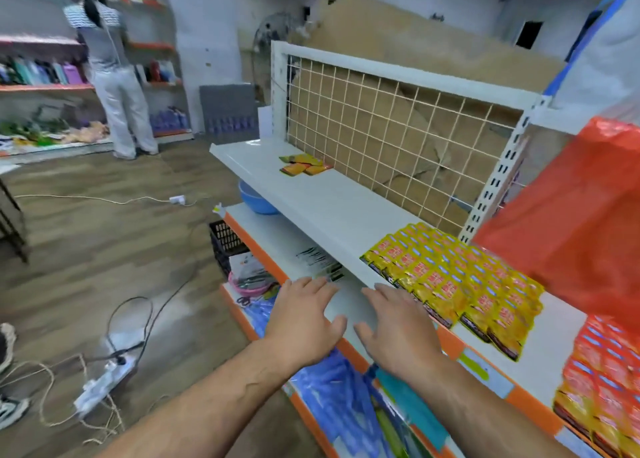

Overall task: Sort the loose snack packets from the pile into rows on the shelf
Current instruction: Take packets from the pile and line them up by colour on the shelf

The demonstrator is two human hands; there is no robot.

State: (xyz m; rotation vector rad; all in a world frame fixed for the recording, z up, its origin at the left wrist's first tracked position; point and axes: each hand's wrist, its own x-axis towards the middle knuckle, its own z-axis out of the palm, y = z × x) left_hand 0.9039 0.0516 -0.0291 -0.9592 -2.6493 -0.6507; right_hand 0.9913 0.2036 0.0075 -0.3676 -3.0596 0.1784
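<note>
Yellow snack packets (450, 277) lie in rows on the white shelf (329, 197), near its front edge; left hand (304, 315) and right hand (398, 326) hover before it, fingers (311, 285) spread, holding nothing.

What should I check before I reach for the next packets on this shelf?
1. Left hand free: ok, open and empty.
2. Right hand free: ok, open and empty.
3. Pile fully sorted: not ok, loose packets lie at the far end of the shelf.
4. Room for another row: ok, bare space beside the yellow rows.
5. Red bag holds more packets: cannot tell.
</note>
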